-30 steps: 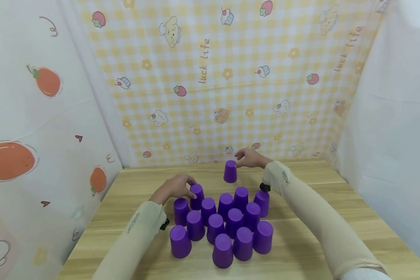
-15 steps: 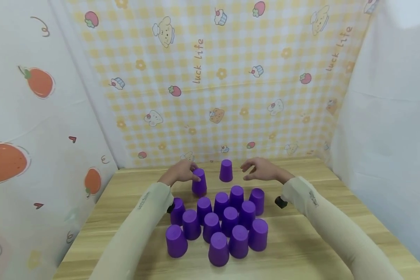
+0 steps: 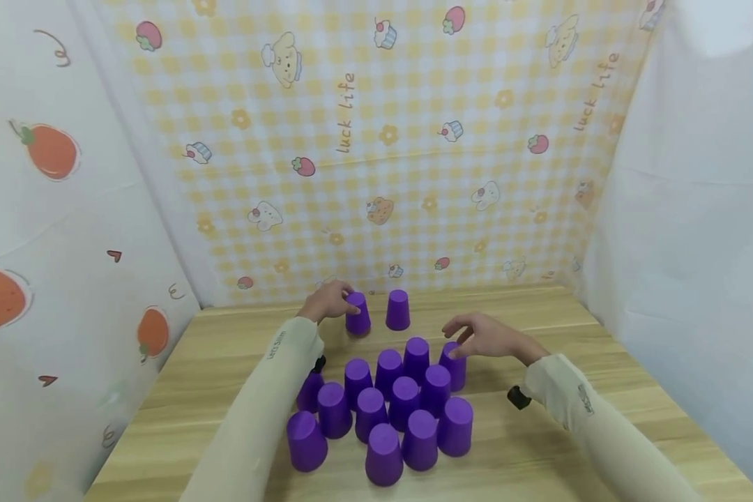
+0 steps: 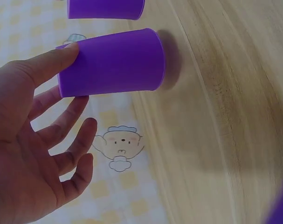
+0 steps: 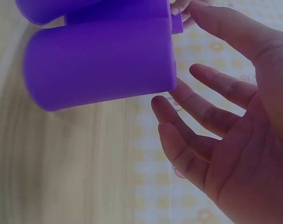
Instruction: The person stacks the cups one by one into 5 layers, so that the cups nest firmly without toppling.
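My left hand (image 3: pixel 330 300) pinches a purple plastic cup (image 4: pixel 115 63) by its narrow closed end, thumb on one side and fingers on the other. That upside-down cup is at the back of the wooden table, just left of another purple cup (image 3: pixel 398 311). A shadow lies by its rim in the left wrist view. My right hand (image 3: pixel 492 336) hovers at the top of a third cup (image 5: pixel 101 65) on the right of the group. Its fingers are loosely bent and spread around that cup's closed end, without a visible grip.
Several more upside-down purple cups, such as this front one (image 3: pixel 384 454), stand close together on the wooden table (image 3: pixel 527 446). A checked cloth (image 3: pixel 345 195) hangs behind the table's back edge, and white sheets (image 3: pixel 684 230) stand at both sides.
My left hand has carried a cup from the group's left side to the back, beside the lone cup. My right hand has released that lone cup and moved back toward the group's right side.
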A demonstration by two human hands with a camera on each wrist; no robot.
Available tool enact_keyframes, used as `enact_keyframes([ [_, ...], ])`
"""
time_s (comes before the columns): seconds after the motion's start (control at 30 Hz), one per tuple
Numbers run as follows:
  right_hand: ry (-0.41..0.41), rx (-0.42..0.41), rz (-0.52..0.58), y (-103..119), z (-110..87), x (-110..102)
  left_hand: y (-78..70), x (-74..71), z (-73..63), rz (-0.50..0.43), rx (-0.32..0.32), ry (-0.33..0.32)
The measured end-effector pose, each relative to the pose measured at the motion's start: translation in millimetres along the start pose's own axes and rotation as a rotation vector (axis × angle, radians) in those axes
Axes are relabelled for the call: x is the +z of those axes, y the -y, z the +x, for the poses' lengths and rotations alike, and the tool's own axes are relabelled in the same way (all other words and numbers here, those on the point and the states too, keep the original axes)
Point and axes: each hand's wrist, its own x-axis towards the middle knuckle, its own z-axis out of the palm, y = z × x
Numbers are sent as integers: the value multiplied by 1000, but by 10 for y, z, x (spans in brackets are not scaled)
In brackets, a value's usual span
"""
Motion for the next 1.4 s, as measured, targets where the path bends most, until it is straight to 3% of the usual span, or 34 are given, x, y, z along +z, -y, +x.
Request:
enact_keyframes([
  [0.3, -19, -4, 41, -146, -67, 84, -19, 76, 150, 34, -23, -11],
  [0.57, -44, 15, 72, -246, -83, 143, -161, 182, 307, 108, 12, 18],
  [0.9, -63, 29, 80, -335, -100, 139, -285, 244, 409, 121, -29, 42],
  [1.17, -85, 52, 98, -371, -121, 144, -246, 251, 426, 137, -17, 43],
  [1.4, -114, 31, 119, -372, -94, 152, -110, 129, 309, 48, 27, 53],
])
